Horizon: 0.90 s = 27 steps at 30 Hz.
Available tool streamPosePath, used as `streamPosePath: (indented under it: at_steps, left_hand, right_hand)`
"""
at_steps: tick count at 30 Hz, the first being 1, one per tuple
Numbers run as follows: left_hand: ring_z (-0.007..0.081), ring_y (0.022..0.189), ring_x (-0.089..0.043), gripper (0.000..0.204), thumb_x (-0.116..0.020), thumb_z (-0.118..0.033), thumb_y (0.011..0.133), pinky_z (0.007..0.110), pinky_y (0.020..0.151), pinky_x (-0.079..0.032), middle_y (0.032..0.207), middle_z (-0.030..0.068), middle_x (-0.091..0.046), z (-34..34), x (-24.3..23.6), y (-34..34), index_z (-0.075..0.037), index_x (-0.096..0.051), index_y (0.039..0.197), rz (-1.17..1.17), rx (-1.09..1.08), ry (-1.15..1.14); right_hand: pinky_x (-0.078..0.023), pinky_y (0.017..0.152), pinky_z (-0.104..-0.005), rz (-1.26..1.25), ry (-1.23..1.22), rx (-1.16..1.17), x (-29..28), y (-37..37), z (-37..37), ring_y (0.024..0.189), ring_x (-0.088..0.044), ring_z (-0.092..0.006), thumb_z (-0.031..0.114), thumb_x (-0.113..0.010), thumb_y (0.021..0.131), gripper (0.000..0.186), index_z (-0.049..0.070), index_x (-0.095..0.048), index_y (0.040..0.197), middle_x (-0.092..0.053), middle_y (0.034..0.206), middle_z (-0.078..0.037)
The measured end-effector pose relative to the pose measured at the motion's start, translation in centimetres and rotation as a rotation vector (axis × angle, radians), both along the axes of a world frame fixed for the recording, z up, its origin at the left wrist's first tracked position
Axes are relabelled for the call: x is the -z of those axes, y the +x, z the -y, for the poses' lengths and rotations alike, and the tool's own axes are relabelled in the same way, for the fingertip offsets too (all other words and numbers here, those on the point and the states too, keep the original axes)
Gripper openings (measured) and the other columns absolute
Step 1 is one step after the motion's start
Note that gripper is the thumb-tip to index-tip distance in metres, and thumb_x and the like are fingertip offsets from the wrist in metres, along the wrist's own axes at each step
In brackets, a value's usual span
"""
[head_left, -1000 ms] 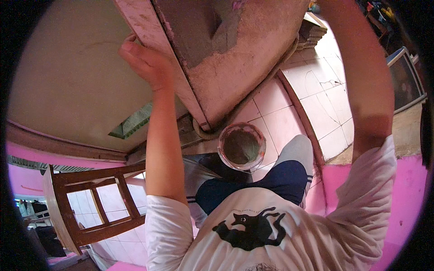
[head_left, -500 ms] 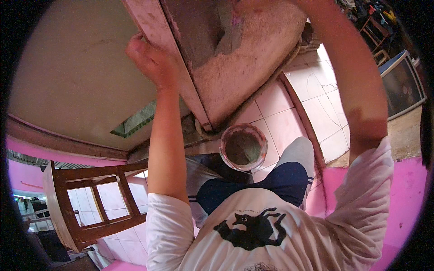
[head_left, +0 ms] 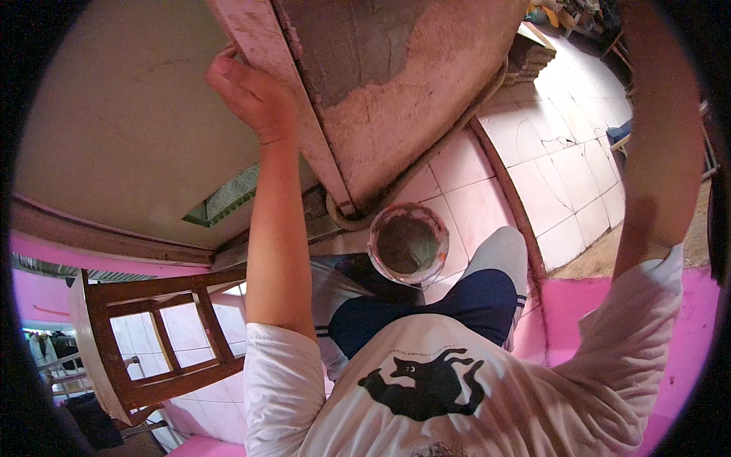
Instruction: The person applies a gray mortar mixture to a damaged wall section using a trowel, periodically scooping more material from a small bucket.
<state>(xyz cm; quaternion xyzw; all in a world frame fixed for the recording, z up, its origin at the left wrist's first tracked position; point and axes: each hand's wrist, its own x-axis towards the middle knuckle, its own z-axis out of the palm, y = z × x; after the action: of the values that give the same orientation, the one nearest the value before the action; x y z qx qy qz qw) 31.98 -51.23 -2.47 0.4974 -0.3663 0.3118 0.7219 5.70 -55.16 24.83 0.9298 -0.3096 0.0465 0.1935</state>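
My left hand (head_left: 255, 95) is closed round the edge of a long, flat wooden board (head_left: 316, 145). The board stands along the corner of a wall, its lower end near the wall's foot. Beside it, the pinkish wall face (head_left: 426, 107) carries a dark grey patch of wet-looking plaster (head_left: 350, 49). My right forearm (head_left: 662, 129) reaches up along the right side, and the hand lies beyond the picture's top edge. A bucket (head_left: 409, 242) with grey mortar inside stands on the floor between my legs, below the wall corner.
A brown wooden frame with open panels (head_left: 164, 343) stands at the lower left. Pale floor tiles (head_left: 548, 152), some cracked, spread to the right past a raised dark strip (head_left: 506, 175). A pink wall (head_left: 571, 305) is close on my right. Clutter (head_left: 579, 19) lies at the far right.
My right arm has swung rightward, away from the wall face, and its hand has left the picture. More of the grey patch shows. My left hand keeps its hold on the board.
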Motion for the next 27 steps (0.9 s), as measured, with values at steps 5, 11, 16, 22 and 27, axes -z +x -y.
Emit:
streamPosePath:
  at_steps: [5,11,16,22,27]
  left_hand:
    - [0.0316,0.094,-0.056,0.049,-0.029,-0.040,0.113,0.041,0.090,-0.044,0.101,0.0190,-0.056,-0.3,0.2,1.1,0.003,-0.051,0.107,-0.009,0.034,0.017]
    - [0.0309,0.095,-0.056,0.049,-0.028,-0.039,0.113,0.041,0.090,-0.044,0.102,0.0194,-0.057,0.4,0.4,0.2,0.003,-0.051,0.108,-0.033,0.084,-0.037]
    - [0.0304,0.097,-0.055,0.052,-0.027,-0.043,0.113,0.041,0.092,-0.043,0.106,0.0190,-0.056,0.7,0.4,0.2,0.003,-0.050,0.110,-0.043,0.081,0.001]
    - [0.0242,0.096,-0.053,0.050,-0.030,-0.044,0.112,0.039,0.092,-0.044,0.104,0.0134,-0.054,0.4,0.6,1.4,0.000,-0.052,0.110,-0.006,0.120,-0.071]
    - [0.0179,0.092,-0.051,0.047,-0.033,-0.046,0.112,0.037,0.089,-0.045,0.098,0.0076,-0.053,1.1,0.4,0.3,-0.003,-0.053,0.110,0.030,0.033,-0.045]
  right_hand:
    - [-0.054,0.076,-0.0431,-0.077,0.256,-0.284,10.1,2.6,8.8,0.083,-0.072,-0.0276,0.030,-0.075,0.078,0.031,0.006,-0.077,0.098,-0.075,0.089,-0.015]
    - [-0.056,0.081,-0.0437,-0.027,0.252,-0.212,12.1,3.3,10.8,0.091,-0.072,-0.0319,0.032,-0.074,0.079,0.033,0.007,-0.078,0.100,-0.075,0.097,-0.018]
    - [-0.056,0.080,-0.0400,-0.052,0.207,-0.154,4.0,2.2,8.3,0.090,-0.073,-0.0250,0.034,-0.074,0.081,0.032,0.009,-0.079,0.100,-0.077,0.095,-0.011]
    - [-0.054,0.073,-0.0370,0.017,0.058,0.066,-1.1,0.9,1.0,0.080,-0.070,-0.0175,0.034,-0.073,0.083,0.029,0.010,-0.079,0.100,-0.076,0.089,-0.006]
    - [-0.054,0.074,-0.0396,-0.010,0.175,0.030,1.9,-0.4,0.7,0.079,-0.070,-0.0232,0.033,-0.072,0.084,0.031,0.006,-0.077,0.100,-0.075,0.087,-0.011]
